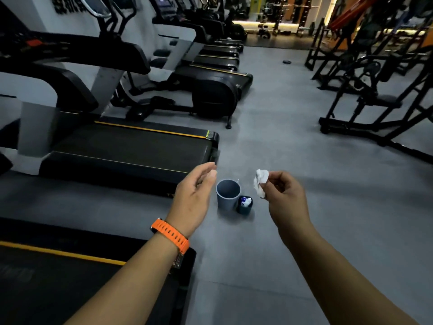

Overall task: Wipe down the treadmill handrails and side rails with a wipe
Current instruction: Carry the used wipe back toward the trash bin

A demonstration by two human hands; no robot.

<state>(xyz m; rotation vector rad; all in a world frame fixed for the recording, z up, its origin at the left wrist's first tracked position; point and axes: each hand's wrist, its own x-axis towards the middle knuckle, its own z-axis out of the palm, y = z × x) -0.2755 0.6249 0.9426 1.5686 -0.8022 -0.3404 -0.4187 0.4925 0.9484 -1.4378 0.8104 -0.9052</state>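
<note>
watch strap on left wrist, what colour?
Orange, with punched holes; the watch strap shows clearly in the head view.

Both arms extended forward; left hand (194,195) loosely spread; right hand (285,195) pinches crumpled wipe (260,182).

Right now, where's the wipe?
Head view, right of centre: the crumpled white wipe is pinched in the right hand, just right of the grey cup and the small dark container beside it.
</note>
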